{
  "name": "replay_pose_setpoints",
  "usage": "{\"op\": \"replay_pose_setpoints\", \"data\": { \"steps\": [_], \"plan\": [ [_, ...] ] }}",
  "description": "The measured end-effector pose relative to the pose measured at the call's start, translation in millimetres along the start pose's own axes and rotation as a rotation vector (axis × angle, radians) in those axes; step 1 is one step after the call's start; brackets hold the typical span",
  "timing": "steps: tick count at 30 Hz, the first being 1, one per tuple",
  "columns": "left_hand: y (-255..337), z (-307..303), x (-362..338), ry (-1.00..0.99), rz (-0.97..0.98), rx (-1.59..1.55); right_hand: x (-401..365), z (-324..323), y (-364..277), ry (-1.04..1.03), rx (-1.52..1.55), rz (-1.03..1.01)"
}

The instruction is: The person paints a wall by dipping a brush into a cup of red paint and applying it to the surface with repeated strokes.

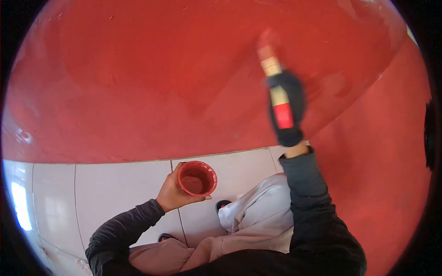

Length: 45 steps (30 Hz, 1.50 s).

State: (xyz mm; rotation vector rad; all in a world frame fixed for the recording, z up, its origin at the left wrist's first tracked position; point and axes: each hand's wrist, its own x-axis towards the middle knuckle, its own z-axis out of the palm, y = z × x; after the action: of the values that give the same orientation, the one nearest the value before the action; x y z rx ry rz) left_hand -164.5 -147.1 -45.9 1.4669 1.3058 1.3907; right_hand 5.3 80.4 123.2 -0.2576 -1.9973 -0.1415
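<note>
My left hand [172,189] wraps around a red plastic cup [206,175], its open top tipped toward my view. Red paint [191,185] lies inside, and lighter smears mark the rim. Gloved in black, my right hand [297,99] is closed around the handle of a paintbrush [270,66]. The handle is pale with a red end, and the red bristles point up at the red wall [138,83]. Motion blurs the hand and brush; the bristle tip overlaps the wall in this view. Darker, wet-looking red patches show around the brush.
A second red wall surface [368,184] meets the first along a slanting line at right. White floor tiles [119,188] run along the wall's lower edge. My bent legs [262,207] in light trousers and my dark shoes [165,237] are below the cup.
</note>
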Motion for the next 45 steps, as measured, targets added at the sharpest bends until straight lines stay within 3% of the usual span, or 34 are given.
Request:
{"op": "replay_pose_setpoints", "data": {
  "steps": [1, 2, 3, 4, 6, 8, 10, 12, 14, 15, 17, 18, 19, 22, 24, 26, 29, 32, 33, 34, 36, 38, 40, 43, 45],
  "plan": [
    [0, 0, 0, 0.014, 0.004, 0.010, -29, 18, 1, -0.158, 0.232, 0.264],
    [0, 0, 0, -0.010, 0.009, 0.021, -48, 24, -2, -0.285, 0.077, -0.072],
    [1, 0, 0, 0.000, -0.005, -0.011, -51, 24, -25, -0.535, 0.429, 0.334],
    [2, 1, 2, 0.008, -0.017, -0.046, -50, 25, -23, -0.721, 0.172, -0.133],
    [1, 3, 1, -0.005, 0.001, -0.018, -56, 32, -21, -0.605, 0.425, -0.073],
    [1, 3, 1, 0.006, 0.020, 0.017, -31, 13, -10, -0.333, 0.330, -0.031],
    [6, 5, 1, 0.031, 0.002, 0.006, 1, -29, 5, -0.052, 0.147, 0.166],
    [5, 7, 1, 0.024, -0.022, 0.003, 13, -53, 17, 0.369, -0.020, 0.054],
    [4, 7, 0, 0.011, -0.042, 0.002, -5, -53, 29, 0.319, -0.096, 0.052],
    [3, 7, 0, 0.012, -0.047, 0.009, -23, -42, 34, 0.086, 0.025, 0.114],
    [3, 6, 1, -0.002, -0.046, 0.020, -55, -21, 25, -0.257, 0.229, -0.010],
    [2, 4, 1, -0.009, -0.066, -0.001, -61, -16, 12, -0.405, 0.418, 0.024],
    [1, 4, 1, -0.017, -0.089, -0.024, -64, -15, 5, -0.512, 0.346, -0.054],
    [-4, 5, 0, -0.019, -0.128, -0.040, -44, -27, 22, -0.346, 0.362, 0.041],
    [-8, 6, -2, -0.005, -0.116, -0.030, -21, -60, 40, -0.030, 0.132, 0.120],
    [-11, 7, -2, 0.004, -0.111, -0.023, -11, -78, 56, 0.380, -0.039, 0.039],
    [-12, 8, -3, 0.006, -0.118, 0.025, -38, -74, 69, 0.229, -0.111, 0.115],
    [-11, 7, -1, 0.016, -0.115, 0.033, -95, -51, 53, -0.253, 0.208, 0.136],
    [-11, 7, -2, 0.016, -0.130, 0.015, -103, -49, 43, -0.382, 0.265, 0.054],
    [-11, 7, -3, 0.014, -0.149, -0.004, -105, -54, 31, -0.476, 0.155, 0.063],
    [-11, 7, -3, 0.018, -0.149, 0.004, -98, -63, 63, -0.356, 0.202, 0.094],
    [-12, 7, -3, 0.022, -0.152, 0.014, -64, -98, 77, 0.021, 0.134, 0.265],
    [-12, 6, -3, 0.027, -0.145, 0.043, -40, -121, 106, 0.390, -0.095, 0.217],
    [-12, 7, -2, 0.022, -0.149, 0.006, -55, -97, 91, 0.402, 0.046, 0.307],
    [-14, 6, -2, 0.020, -0.133, 0.002, -89, -62, 69, 0.069, 0.009, 0.137]
  ]
}}
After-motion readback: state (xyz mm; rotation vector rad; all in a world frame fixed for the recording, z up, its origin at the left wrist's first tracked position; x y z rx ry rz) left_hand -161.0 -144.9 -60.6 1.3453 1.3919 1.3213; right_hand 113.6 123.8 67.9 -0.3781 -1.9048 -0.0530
